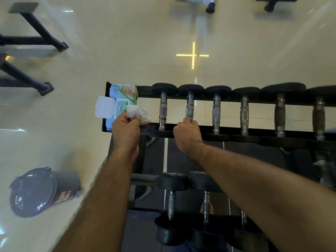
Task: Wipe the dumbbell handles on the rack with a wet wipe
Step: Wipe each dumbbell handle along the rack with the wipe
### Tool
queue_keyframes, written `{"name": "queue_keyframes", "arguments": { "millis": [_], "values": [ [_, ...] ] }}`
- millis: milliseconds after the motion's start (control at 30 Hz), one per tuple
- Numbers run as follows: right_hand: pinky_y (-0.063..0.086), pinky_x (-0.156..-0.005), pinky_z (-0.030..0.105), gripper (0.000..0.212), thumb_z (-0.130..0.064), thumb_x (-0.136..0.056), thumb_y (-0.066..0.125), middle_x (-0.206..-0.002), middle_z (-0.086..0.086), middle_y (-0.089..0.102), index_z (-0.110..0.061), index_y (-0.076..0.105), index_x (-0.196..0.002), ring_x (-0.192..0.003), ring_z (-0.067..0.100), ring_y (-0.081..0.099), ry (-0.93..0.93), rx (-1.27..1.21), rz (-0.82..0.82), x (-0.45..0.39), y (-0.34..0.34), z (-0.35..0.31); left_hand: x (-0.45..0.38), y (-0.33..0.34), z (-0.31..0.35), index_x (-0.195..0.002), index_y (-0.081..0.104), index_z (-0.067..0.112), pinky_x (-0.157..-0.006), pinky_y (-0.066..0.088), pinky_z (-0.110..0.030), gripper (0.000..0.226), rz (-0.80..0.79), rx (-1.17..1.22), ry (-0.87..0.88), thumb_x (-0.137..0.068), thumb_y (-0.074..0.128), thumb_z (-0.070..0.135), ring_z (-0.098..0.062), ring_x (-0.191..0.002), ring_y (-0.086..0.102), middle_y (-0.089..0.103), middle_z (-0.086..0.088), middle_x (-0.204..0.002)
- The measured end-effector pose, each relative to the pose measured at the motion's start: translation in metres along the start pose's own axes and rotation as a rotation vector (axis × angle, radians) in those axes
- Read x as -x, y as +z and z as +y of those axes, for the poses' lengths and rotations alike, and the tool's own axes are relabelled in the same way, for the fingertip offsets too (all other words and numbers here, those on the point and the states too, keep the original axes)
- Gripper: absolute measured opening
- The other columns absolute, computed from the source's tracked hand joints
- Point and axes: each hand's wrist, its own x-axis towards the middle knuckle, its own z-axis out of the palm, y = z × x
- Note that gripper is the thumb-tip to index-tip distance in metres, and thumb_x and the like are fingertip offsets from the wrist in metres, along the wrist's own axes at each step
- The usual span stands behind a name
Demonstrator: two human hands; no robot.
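Note:
A black rack (254,130) carries several dumbbells with chrome handles on its top tier. My left hand (126,129) pinches a crumpled white wet wipe (139,112) at the rack's left end, just beside the first dumbbell handle (163,110). A blue wipe pack (121,100) lies on that end with its white lid flipped open. My right hand (188,132) grips the near end of the second dumbbell handle (189,108). More dumbbells (172,206) sit on the lower tier under my arms.
A grey lidded bin (41,191) stands on the glossy floor at lower left. Black equipment legs (32,51) reach in from the upper left. Wheeled gear (210,6) is at the top edge. Open floor lies beyond the rack.

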Motion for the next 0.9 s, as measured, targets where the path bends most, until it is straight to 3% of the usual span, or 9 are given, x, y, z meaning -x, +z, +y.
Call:
{"name": "queue_keyframes", "arguments": {
  "millis": [200, 333, 433, 533, 567, 633, 700, 767, 900],
  "values": [
    [0.041, -0.084, 0.036, 0.031, -0.033, -0.088, 0.087, -0.107, -0.008, 0.080, -0.027, 0.081, -0.117, -0.099, 0.019, 0.058, 0.124, -0.613, 0.358, 0.031, 0.042, 0.031, 0.009, -0.011, -0.006, -0.112, 0.075, 0.017, -0.093, 0.062, -0.041, 0.022, 0.009, 0.054, -0.007, -0.098, 0.067, 0.001, -0.025, -0.115, 0.072, 0.073, -0.010, -0.126],
    [0.045, -0.089, 0.038, 0.036, -0.034, -0.091, 0.084, -0.112, -0.007, 0.080, -0.029, 0.078, -0.127, -0.104, 0.022, 0.060, 0.103, -0.568, 0.274, 0.033, 0.029, 0.035, 0.019, -0.005, -0.008, -0.107, 0.075, 0.019, -0.076, 0.063, -0.030, 0.022, -0.013, 0.049, -0.016, -0.100, 0.065, 0.001, -0.025, -0.109, 0.074, 0.073, -0.012, -0.125],
    [0.049, -0.094, 0.040, 0.045, -0.055, -0.090, 0.079, -0.115, -0.007, 0.078, -0.031, 0.076, -0.128, -0.107, 0.021, 0.062, -0.025, -0.468, 0.191, 0.031, 0.014, 0.050, 0.025, 0.007, -0.007, -0.104, 0.075, 0.021, -0.081, 0.062, -0.033, 0.022, -0.043, 0.007, -0.026, -0.100, 0.065, 0.003, -0.022, -0.109, 0.073, 0.074, -0.006, -0.121],
    [0.048, -0.109, 0.047, 0.077, -0.078, -0.089, 0.061, -0.132, 0.005, 0.074, -0.018, 0.070, -0.136, -0.123, 0.028, 0.064, -0.039, -0.357, 0.338, 0.033, 0.014, 0.083, 0.028, 0.026, -0.005, -0.110, 0.075, 0.017, -0.086, 0.064, -0.036, 0.017, -0.092, -0.078, -0.014, -0.101, 0.065, 0.007, -0.019, -0.106, 0.073, 0.075, -0.003, -0.113],
    [0.041, -0.119, 0.051, 0.092, -0.083, -0.087, 0.057, -0.149, 0.011, 0.063, -0.014, 0.060, -0.148, -0.139, 0.032, 0.056, 0.032, -0.339, 0.361, 0.034, 0.015, 0.094, 0.029, 0.034, -0.004, -0.110, 0.074, 0.019, -0.084, 0.064, -0.036, 0.017, -0.115, -0.107, -0.005, -0.102, 0.064, 0.008, -0.019, -0.103, 0.074, 0.076, -0.003, -0.110],
    [0.015, -0.134, 0.051, 0.131, -0.094, -0.079, 0.056, -0.178, 0.017, 0.014, -0.009, 0.018, -0.170, -0.165, 0.035, 0.011, 0.200, -0.351, 0.213, 0.034, 0.018, 0.112, 0.027, 0.052, -0.007, -0.105, 0.074, 0.024, -0.079, 0.064, -0.037, 0.020, -0.152, -0.185, 0.029, -0.102, 0.063, 0.009, -0.021, -0.099, 0.074, 0.076, -0.003, -0.106],
    [-0.003, -0.135, 0.047, 0.157, -0.106, -0.066, 0.053, -0.175, 0.014, -0.028, -0.010, -0.021, -0.168, -0.163, 0.030, -0.024, 0.282, -0.407, 0.029, 0.031, 0.023, 0.117, 0.020, 0.070, -0.013, -0.109, 0.076, 0.022, -0.077, 0.063, -0.036, 0.019, -0.185, -0.268, 0.078, -0.101, 0.063, 0.011, -0.018, -0.096, 0.074, 0.078, -0.002, -0.104],
    [-0.005, -0.134, 0.045, 0.168, -0.109, -0.056, 0.053, -0.172, 0.011, -0.037, -0.011, -0.032, -0.163, -0.161, 0.028, -0.029, 0.300, -0.485, -0.025, 0.027, 0.028, 0.113, 0.009, 0.087, -0.021, -0.116, 0.078, 0.017, -0.082, 0.063, -0.030, 0.023, -0.211, -0.398, 0.204, -0.100, 0.063, 0.013, -0.011, -0.092, 0.074, 0.078, 0.002, -0.101],
    [-0.002, -0.134, 0.043, 0.175, -0.110, -0.047, 0.056, -0.175, 0.011, -0.029, -0.013, -0.029, -0.165, -0.164, 0.027, -0.019, 0.310, -0.528, 0.055, 0.027, 0.039, 0.106, 0.001, 0.117, -0.027, -0.125, 0.077, 0.018, -0.077, 0.044, -0.002, 0.029, -0.180, -0.764, 0.632, -0.102, 0.061, 0.013, -0.004, -0.085, 0.069, 0.080, 0.002, -0.101]
  ]
}}
